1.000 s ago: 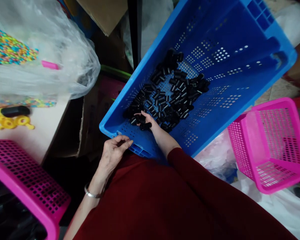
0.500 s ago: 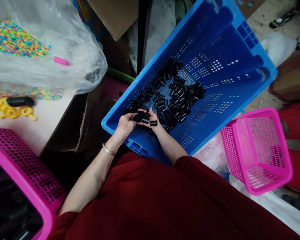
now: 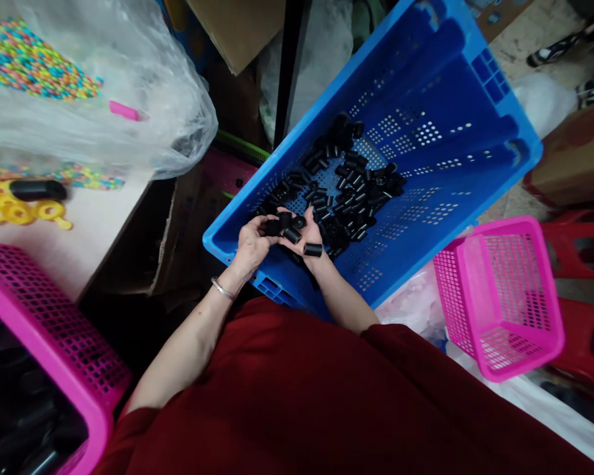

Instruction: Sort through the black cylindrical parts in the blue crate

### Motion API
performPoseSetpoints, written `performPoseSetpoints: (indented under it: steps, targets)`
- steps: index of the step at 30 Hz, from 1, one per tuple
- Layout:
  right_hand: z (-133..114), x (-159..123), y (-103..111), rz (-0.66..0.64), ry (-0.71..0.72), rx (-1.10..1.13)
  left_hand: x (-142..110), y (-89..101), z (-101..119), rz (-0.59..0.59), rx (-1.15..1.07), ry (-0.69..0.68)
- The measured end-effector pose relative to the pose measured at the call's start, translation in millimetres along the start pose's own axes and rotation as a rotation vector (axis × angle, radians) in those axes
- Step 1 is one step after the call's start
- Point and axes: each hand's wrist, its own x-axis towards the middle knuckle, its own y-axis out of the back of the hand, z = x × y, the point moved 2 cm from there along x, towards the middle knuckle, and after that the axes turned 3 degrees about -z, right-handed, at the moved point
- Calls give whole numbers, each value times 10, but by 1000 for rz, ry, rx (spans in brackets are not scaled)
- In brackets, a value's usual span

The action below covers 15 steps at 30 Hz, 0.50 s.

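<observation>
A large blue perforated crate (image 3: 440, 79) lies tilted in front of me, with a heap of small black cylinders (image 3: 346, 185) on its floor. Both hands meet at its near corner. My right hand (image 3: 309, 241) is cupped palm up and holds several black cylinders. My left hand (image 3: 251, 241), a silver bangle on its wrist, has its fingers curled round a black cylinder right next to the right hand. Red sleeves cover my arms and lap.
A pink basket (image 3: 505, 297) lies tilted at the right. Another pink basket (image 3: 44, 343) with dark parts stands at lower left. On the table at left sit a clear bag of coloured beads (image 3: 39, 66), yellow rings (image 3: 14, 211) and a black tube (image 3: 37, 190). Red stools (image 3: 589, 231) at far right.
My left hand rose from the crate's near rim into the crate and joined the right hand, taking a black cylinder. The right hand lifted a handful of cylinders.
</observation>
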Motion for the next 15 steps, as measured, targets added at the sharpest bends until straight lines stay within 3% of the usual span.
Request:
performPoseSetpoints:
  steps: [4,9,13,15]
  targets:
    - [20,6,-18,9,42,46,-22,-6,-5,-24,254,-104]
    - [70,-39,86,24,14,-96,-34,-32,-17,-172,519,-87]
    - [47,-163,434,-5,-179,-484,-106,-59,13,-236,918,-88]
    - [-1,-205,696,129,-333,-804,-166,-89,31,-351,1094,-71]
